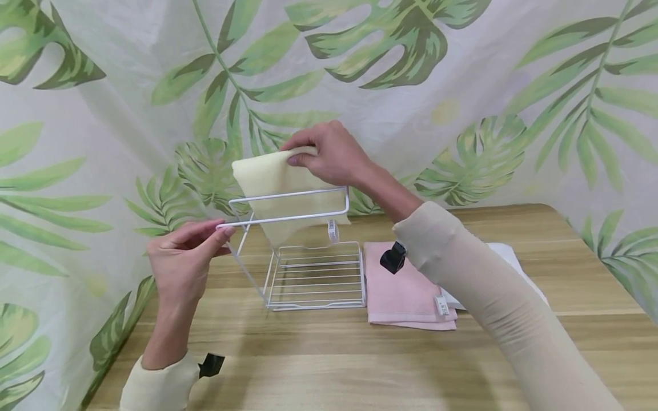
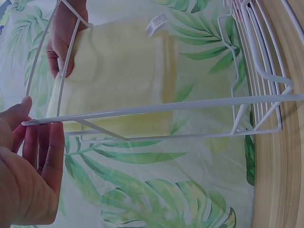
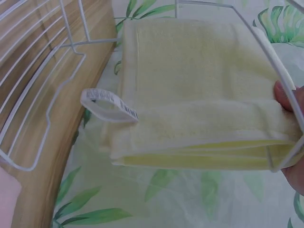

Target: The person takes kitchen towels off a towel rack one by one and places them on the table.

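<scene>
My right hand point(image 1: 334, 151) pinches the top edge of a folded pale yellow towel point(image 1: 267, 171) between thumb and fingers. The towel hangs down beside the upper rails of a white wire rack point(image 1: 319, 307), its lower edge above the rack's bottom shelf. A white label loop point(image 3: 107, 104) sticks out from the towel's lower part in the right wrist view. My left hand point(image 1: 180, 257) pinches the near left corner of the rack's top rail. In the left wrist view the towel point(image 2: 118, 71) shows beyond the rack's bars, with its folded layers upright.
A folded pink towel point(image 1: 396, 279) with a label lies right of the rack on the wooden table point(image 1: 329, 365). A white folded cloth point(image 1: 506, 257) lies farther right, partly hidden by my right sleeve. Behind the table hangs a leaf-patterned curtain point(image 1: 380, 114).
</scene>
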Demonstrator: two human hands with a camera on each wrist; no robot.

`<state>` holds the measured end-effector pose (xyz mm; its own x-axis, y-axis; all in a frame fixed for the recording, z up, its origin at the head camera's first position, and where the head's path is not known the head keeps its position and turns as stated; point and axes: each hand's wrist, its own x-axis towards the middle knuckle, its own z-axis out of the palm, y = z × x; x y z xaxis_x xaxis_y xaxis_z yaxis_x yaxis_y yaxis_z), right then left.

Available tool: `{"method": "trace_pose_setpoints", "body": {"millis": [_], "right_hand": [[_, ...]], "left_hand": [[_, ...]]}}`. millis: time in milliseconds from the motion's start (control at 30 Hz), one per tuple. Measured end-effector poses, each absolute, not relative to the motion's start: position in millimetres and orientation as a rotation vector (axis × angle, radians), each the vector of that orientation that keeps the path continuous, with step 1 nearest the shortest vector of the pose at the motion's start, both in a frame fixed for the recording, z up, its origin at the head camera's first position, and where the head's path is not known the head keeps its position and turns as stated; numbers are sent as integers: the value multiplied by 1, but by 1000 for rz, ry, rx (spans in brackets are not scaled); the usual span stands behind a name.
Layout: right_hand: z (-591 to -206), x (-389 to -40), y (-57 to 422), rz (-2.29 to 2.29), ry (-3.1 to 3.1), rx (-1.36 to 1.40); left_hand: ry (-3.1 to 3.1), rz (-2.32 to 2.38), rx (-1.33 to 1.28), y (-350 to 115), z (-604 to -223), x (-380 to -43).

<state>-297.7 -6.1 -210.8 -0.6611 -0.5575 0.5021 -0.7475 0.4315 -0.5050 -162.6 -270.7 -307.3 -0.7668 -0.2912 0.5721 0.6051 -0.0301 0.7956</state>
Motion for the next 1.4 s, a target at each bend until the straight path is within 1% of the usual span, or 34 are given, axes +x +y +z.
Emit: {"method": "trace_pose_setpoints", "body": {"millis": [367, 633, 1133, 1400], "right_hand": [[-181, -286, -2, 1090, -2324, 1152], [-165, -283, 5, 1107, -2304, 1112], [-136, -276, 15, 1146, -2283, 1014], [-127, -277, 22, 1181, -2249, 971]], "left_hand": [[-1665, -1843, -279, -270, -305, -163], [-1694, -1822, -239, -271, -306, -163], [-1676, -1818, -257, -274, -307, -164], [-1669, -1826, -262, -275, -307, -163]]}}
